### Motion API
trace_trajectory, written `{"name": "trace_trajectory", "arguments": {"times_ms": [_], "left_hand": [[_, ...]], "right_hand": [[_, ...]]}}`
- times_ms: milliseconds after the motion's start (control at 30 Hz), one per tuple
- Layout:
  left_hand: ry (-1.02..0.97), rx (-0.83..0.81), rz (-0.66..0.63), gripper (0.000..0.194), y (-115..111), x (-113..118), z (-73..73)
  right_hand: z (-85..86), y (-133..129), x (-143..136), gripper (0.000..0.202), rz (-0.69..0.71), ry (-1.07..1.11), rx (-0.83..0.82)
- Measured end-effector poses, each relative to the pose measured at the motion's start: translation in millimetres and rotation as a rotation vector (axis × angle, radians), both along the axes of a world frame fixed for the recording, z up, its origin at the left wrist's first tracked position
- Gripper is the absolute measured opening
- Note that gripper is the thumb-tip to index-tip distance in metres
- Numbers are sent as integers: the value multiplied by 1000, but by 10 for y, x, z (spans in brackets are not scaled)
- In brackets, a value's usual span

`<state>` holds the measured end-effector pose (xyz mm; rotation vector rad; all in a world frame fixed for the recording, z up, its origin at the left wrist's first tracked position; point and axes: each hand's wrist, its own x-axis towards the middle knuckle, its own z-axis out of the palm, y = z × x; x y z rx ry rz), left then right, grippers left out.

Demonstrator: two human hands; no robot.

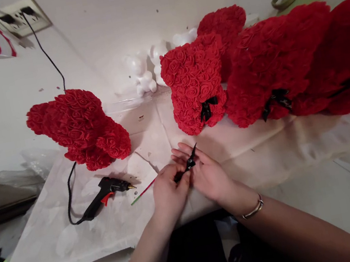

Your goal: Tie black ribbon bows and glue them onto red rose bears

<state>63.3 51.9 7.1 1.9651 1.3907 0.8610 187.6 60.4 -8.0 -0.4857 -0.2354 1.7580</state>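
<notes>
Black ribbon bow [190,162] is being pinched between both hands' fingertips over the white paper [79,238]: left hand [169,195] and right hand [207,172] are meeting; glue gun [105,195] is lying left, rose bears [195,84] behind.

Both forearms are bare, no sleeves anywhere in view. The right hand [208,175] has a thin silver-looking bangle [253,211] sitting at the wrist, slim and plain with a bit of shine. The left hand [169,193] has nothing on it, no rings or watch visible. Nails look short and unpainted from here.
</notes>
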Motion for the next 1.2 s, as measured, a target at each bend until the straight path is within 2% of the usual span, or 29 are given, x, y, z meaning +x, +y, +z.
{"name": "trace_trajectory", "arguments": {"times_ms": [167,267,367,467,567,700,800,967,1200], "left_hand": [[-416,-227,21,16,-5,-89,-6],[-527,-277,26,18,-16,-114,16],[-499,-295,-1,18,-26,-118,62],[-443,-295,-24,17,-28,-117,101],[-415,-290,-19,24,-34,-136,85],[-473,-215,-35,44,-58,-179,14],[-466,-180,-120,42,-75,-172,1],[-352,-191,10,21,-68,-114,35],[-431,-216,96,33,-57,-126,47]], "right_hand": [[-67,-33,-22,23,10,-5,12],[-78,-62,-30,31,20,-45,32],[-66,-93,-48,40,3,-124,80],[-60,-116,-78,30,-17,-254,133],[-71,-119,-99,24,-29,-346,94],[-69,-103,-90,20,-34,-256,63],[-61,-93,-74,19,-69,-209,39],[-64,-100,-64,19,-75,-201,26],[-15,-144,-47,7,21,-241,71]]}}
